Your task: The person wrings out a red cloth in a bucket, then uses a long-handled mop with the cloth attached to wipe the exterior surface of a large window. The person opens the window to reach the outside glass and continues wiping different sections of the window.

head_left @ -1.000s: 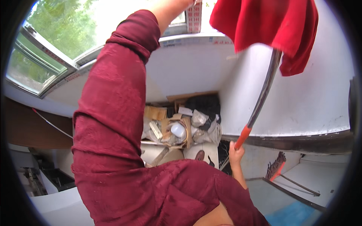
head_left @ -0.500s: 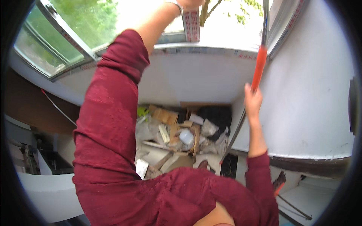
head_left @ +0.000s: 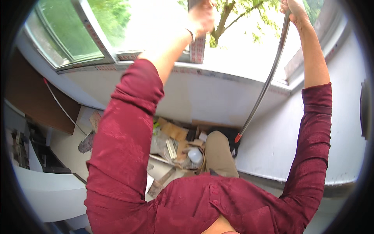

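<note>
My left hand (head_left: 201, 18) is raised, its fingers closed around the upright post (head_left: 197, 52) of the window frame. Up at the right, my right hand (head_left: 295, 11) grips a long metal pole (head_left: 269, 80). The pole slants down to the left in front of the windowsill and finishes in a red tip (head_left: 238, 137) beside my raised knee (head_left: 220, 152). Its upper part runs past the top of the picture, so whatever is at that end is hidden.
Cardboard, plastic and a pale round object (head_left: 194, 156) lie piled below the window. A mop (head_left: 86, 142) with a red-tipped handle leans at the left. Glass panes (head_left: 64, 35) fill the window's left side. At right stands a white panel (head_left: 272, 132).
My right hand has gone up and to the right with the pole, whose red tip now shows low down. A knee has come up in front of the pile. My left hand stays at the post.
</note>
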Demonstrator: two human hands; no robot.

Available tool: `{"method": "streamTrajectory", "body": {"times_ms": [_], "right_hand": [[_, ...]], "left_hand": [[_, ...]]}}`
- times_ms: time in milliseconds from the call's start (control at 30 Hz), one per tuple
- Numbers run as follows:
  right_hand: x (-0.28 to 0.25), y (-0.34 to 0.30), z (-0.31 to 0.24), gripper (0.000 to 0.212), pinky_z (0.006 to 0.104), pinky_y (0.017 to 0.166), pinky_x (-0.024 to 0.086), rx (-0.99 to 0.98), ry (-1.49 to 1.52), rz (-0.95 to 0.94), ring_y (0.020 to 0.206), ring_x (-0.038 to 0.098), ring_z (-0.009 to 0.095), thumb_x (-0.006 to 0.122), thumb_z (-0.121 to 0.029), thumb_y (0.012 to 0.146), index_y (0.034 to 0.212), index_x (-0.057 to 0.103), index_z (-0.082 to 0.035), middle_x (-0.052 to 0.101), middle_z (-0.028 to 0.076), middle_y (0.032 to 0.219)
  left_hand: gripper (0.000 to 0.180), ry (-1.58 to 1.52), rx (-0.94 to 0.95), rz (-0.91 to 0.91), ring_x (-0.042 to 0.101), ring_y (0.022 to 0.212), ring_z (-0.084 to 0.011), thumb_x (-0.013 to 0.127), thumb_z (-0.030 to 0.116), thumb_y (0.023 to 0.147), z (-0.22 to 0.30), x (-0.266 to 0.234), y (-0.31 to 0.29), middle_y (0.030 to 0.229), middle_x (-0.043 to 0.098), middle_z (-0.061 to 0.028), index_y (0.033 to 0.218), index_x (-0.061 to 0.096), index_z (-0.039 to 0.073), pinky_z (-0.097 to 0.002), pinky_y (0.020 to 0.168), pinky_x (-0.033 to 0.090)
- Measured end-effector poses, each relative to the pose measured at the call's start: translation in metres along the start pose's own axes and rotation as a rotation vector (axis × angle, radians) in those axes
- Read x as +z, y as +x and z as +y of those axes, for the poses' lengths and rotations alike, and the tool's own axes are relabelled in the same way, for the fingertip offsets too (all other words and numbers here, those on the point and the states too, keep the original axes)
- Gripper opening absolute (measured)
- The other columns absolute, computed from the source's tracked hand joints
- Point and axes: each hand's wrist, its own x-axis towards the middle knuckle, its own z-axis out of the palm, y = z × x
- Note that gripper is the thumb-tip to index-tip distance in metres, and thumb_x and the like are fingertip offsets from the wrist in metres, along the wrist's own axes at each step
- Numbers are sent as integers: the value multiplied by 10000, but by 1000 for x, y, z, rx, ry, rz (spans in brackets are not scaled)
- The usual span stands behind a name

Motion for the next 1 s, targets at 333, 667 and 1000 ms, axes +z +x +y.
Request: {"method": "streamTrajectory", "body": {"times_ms": [333, 667, 1000], "right_hand": [[63, 180, -87, 328, 187, 326, 302, -114, 75, -247, 345, 334, 0, 660, -289, 776, 632, 394, -161, 401, -90, 453], [102, 339, -177, 342, 143, 277, 334, -377, -204, -109, 317, 348, -20, 663, -347, 770, 622, 408, -174, 394, -99, 429], [116, 384, -269, 420, 239, 419, 456, -399, -347, -215, 476, 502, 62, 623, -420, 782, 922, 478, -52, 508, 7, 627]], "left_hand": [[192, 32, 79, 67, 434, 1107, -253, 440, 34, 659, -13, -10, -14, 839, 565, -96, 727, 616, -3, -382, 1110, 75], [91, -731, -288, 81, 395, 1103, -156, 359, 22, 870, 2, 5, -19, 960, 445, -89, 889, 448, 14, -276, 1073, 161], [206, -1288, -549, 182, 464, 825, -163, 434, 57, 890, 5, -14, -12, 886, 471, -49, 1089, 407, 103, -269, 888, 341]]}}
